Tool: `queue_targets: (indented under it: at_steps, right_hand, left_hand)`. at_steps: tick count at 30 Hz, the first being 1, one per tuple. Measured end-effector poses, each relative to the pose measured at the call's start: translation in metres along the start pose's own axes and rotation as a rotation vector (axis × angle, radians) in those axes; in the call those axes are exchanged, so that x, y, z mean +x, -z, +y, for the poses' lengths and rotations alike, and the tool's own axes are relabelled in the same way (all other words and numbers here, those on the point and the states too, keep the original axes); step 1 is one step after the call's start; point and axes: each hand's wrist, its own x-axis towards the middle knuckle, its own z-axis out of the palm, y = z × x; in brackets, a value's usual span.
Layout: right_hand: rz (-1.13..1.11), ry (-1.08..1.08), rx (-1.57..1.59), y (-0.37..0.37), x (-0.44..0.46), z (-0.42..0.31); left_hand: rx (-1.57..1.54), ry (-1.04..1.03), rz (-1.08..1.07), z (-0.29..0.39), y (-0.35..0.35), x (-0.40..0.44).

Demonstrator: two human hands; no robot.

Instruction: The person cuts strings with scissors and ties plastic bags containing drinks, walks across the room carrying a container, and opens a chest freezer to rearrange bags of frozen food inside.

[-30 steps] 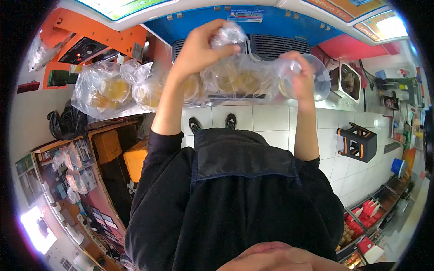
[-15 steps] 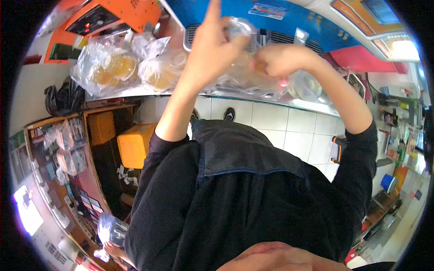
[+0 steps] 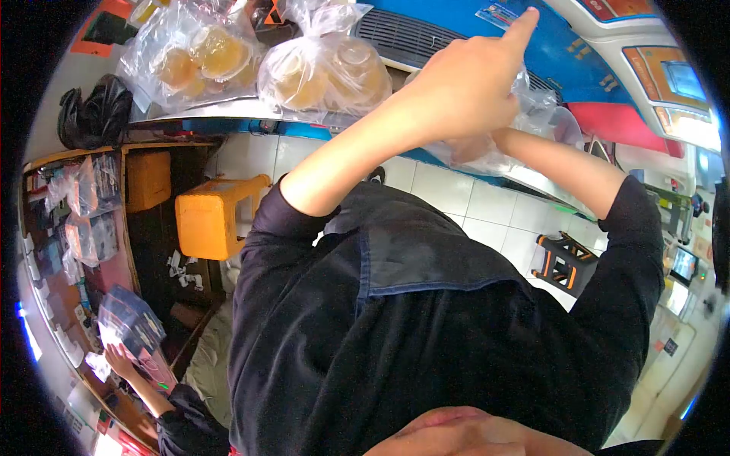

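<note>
My left hand [image 3: 468, 91] is over the counter, its index finger stretched toward the blue panel and its other fingers curled at the clear plastic bag [image 3: 536, 106]. Partly hidden below it, my right hand [image 3: 479, 144] is closed against the same bag, its fingers hard to make out. What the bag contains is mostly covered by my hands. To the left stands a knotted clear bag [image 3: 334, 64] with yellow-filled plastic cups. Farther left, another clear bag [image 3: 171, 53] holds several similar cups.
A black plastic bag [image 3: 96, 114] hangs at the counter's left end. A yellow stool [image 3: 209, 220] stands beside a wooden shelf, and a black-and-orange step stool [image 3: 564, 262] is on the tiles. At lower left, another person's hand [image 3: 120, 361] is by a packet.
My hands have come together, the left moving right and across the right. The view has shifted, and the knotted bag shows more fully. The other person's arm now shows more.
</note>
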Motion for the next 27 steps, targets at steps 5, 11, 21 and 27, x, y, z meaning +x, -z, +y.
queue_targets:
  at_steps: [5,11,21,27]
  right_hand:
    - [0.094,0.049,0.001,-0.015,0.009,-0.014]
    - [0.337,0.03,-0.025,-0.034,0.027,-0.027]
    - [0.616,-0.047,0.132,-0.042,0.042,-0.045]
    - [0.664,0.071,0.006,-0.064,0.044,-0.01]
  left_hand:
    - [0.041,0.048,-0.052,-0.004,-0.003,-0.006]
    - [0.039,0.022,-0.059,-0.007,0.004,-0.008]
    - [0.099,-0.037,-0.032,-0.024,-0.011,-0.01]
    - [0.066,0.01,-0.054,-0.015,0.008,-0.011]
